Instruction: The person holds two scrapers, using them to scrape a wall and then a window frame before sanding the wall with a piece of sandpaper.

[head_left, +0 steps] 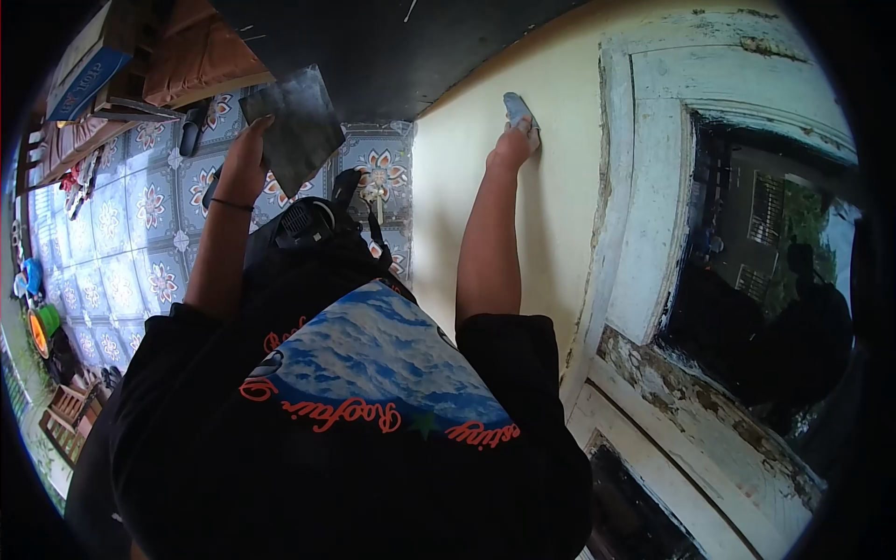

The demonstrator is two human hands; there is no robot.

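My left hand (246,154) is closed on the edge of a flat, dark grey rectangular plate (301,126), with the thumb on top. The plate is held tilted above the tiled floor. Farther right, my right hand (511,145) is raised to the pale yellow wall (448,205). Its fingers are wrapped round a small grey object (517,106), which lies against the wall surface. The exact shape of that object is partly hidden by the hand.
A weathered door frame (644,196) with peeling paint and dark glass (747,280) stands at the right. A dark panel (373,56) hangs over the top. At the left are a cushioned seat (201,47), a blue box (89,82), patterned floor tiles (107,219) and a wooden chair (67,411).
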